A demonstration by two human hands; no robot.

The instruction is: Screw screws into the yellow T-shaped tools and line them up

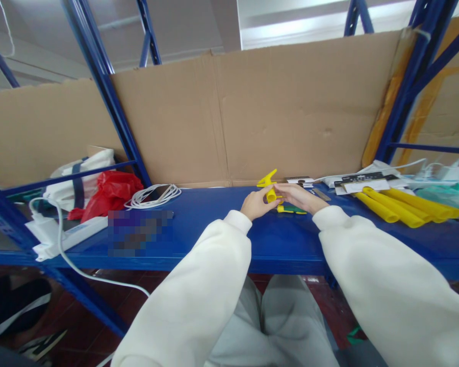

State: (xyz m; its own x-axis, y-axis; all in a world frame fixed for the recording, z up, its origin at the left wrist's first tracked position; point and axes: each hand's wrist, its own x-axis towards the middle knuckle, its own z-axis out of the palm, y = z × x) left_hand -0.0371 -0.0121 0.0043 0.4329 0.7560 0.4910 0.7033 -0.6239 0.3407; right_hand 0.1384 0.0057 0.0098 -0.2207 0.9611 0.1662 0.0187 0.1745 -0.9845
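Note:
Above the middle of the blue shelf, my left hand (pixel 257 204) is closed around a yellow plastic piece (pixel 268 179). Its forked top sticks up past the fingers, and a round tube-like end shows near the thumb. My right hand (pixel 300 197) meets it from the other side, fingers bent against the same piece; their tips are partly hidden. Just below the right hand, a yellow-and-green handled tool (pixel 291 209) lies on the shelf; its exact kind is too small to tell.
Several yellow tubes (pixel 405 206) with black-and-white cards lie at the right. Left are a coiled white cable (pixel 155 196), a red plastic bag (pixel 112 192), a white power strip (pixel 76 234) and a blurred-out patch. Cardboard (pixel 290 112) walls the back; blue posts (pixel 110 102) rise at both sides.

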